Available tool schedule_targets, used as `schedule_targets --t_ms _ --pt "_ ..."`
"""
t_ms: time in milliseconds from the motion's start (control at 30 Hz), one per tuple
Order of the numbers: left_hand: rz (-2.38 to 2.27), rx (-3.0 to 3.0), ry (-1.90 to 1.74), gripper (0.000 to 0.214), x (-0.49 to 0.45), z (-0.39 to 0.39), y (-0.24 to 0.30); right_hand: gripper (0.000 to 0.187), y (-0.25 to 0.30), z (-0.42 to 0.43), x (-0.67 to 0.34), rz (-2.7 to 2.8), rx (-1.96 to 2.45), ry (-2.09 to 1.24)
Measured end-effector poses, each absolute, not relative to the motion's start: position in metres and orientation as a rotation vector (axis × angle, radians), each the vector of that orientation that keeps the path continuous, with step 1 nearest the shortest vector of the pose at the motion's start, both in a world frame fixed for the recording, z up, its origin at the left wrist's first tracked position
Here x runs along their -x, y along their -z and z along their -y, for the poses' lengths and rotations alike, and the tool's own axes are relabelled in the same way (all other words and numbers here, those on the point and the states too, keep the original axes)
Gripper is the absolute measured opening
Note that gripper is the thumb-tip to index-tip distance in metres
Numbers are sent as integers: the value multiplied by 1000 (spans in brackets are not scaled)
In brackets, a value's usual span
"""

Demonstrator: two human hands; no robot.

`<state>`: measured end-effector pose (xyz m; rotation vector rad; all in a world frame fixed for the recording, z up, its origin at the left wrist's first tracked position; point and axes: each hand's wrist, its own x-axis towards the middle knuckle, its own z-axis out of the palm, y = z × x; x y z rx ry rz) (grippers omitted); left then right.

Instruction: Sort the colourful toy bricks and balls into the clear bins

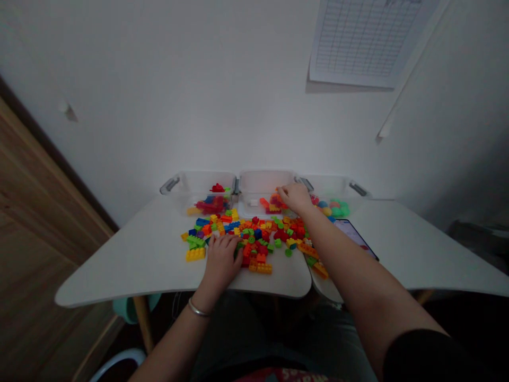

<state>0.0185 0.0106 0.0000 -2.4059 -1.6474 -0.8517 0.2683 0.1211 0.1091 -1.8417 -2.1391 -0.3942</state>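
Observation:
A heap of colourful toy building blocks [258, 233] is spread over the white table. My left hand [223, 252] lies on the near left of the heap, fingers stretched out and touching blocks; what is under its palm is hidden. My right hand [295, 197] reaches over the middle clear plastic bin [266, 179], its fingers pinched around what looks like an orange building block [278, 189]. Inside that bin are a few red, orange and yellow blocks [272, 205]. A yellow block [195, 254] sits beside my left hand.
The left clear bin [199, 178] holds red, blue and yellow pieces. In the right clear bin [326, 184] are round and green pieces. A phone [356, 239] lies right of the heap, close to my right forearm. Behind the bins rises a white wall [238, 95].

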Motion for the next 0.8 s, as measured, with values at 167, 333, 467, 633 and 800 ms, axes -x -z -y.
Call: schedule_targets --t_ms 167,333,467,633,800 --pt "1646 2406 860 27 -19 -11 0 50 -109 -124 -273 2151 1811 343" --pt "1646 2403 858 27 -19 -11 -1 37 -113 -130 -286 2145 1654 33" --pt "1643 2407 850 27 -19 -12 -1 32 -115 -124 -292 1927 1442 -141" --pt "1642 2401 857 26 -19 -11 -1 29 -111 -98 -291 1734 1266 -175" --pt "1640 2401 846 27 -19 -11 -2 27 -87 -62 -286 1767 1290 -160"
